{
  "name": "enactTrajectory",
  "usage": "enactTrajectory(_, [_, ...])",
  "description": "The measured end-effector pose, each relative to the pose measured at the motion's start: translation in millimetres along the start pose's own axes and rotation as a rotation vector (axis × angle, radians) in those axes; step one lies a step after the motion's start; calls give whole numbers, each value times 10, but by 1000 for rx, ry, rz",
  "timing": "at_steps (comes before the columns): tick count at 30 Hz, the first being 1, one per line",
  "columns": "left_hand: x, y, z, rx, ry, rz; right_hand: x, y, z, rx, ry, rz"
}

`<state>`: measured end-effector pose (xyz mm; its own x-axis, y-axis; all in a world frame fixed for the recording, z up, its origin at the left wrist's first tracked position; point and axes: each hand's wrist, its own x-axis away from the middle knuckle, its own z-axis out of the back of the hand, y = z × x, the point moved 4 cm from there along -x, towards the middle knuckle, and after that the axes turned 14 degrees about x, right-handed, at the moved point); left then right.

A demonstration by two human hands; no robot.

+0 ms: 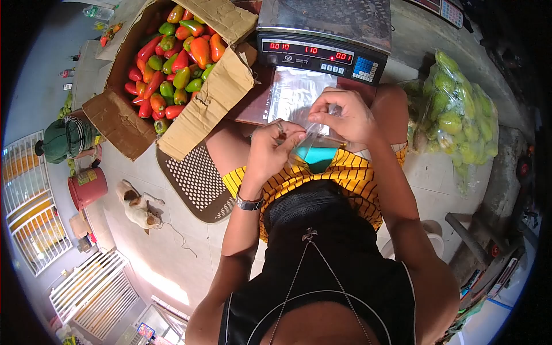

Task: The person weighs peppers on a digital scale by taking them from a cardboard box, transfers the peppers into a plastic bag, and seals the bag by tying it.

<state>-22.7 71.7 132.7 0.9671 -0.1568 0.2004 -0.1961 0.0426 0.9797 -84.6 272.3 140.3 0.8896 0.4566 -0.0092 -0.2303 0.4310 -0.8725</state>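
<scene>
Two hands, left hand, right hand, one clear plastic bag, one scale

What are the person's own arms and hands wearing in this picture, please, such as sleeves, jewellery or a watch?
Both arms are bare, with no sleeves: the black top is sleeveless, edged with a thin white line. The left hand has a ring on one finger, and a dark metal-look wristband or watch circles its wrist. The right hand shows no ring or band, and neither hand wears a glove.
</scene>
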Motion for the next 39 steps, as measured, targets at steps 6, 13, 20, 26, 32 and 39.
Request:
enactTrajectory(6, [-7, -69, 71, 82, 108, 104, 133, -227, 40, 183, 475, 42])
enactTrajectory(13, [-31, -231, 32, 260, 178, 42, 321, 16, -129, 3, 554, -193])
enactTrajectory(20, [42, -224, -123, 120, 181, 109, 399, 162, -730, -588, 0, -399])
enactTrajectory(26, [119, -408, -20, 623, 33, 94, 406, 171, -574, -241, 50, -295])
enactTrajectory(32, [92, -248, 178, 622, 97, 133, 442, 134, -286, -23, 67, -236])
enactTrajectory(39, [0, -303, 63, 458, -10, 173, 453, 72, -410, -51, 57, -252])
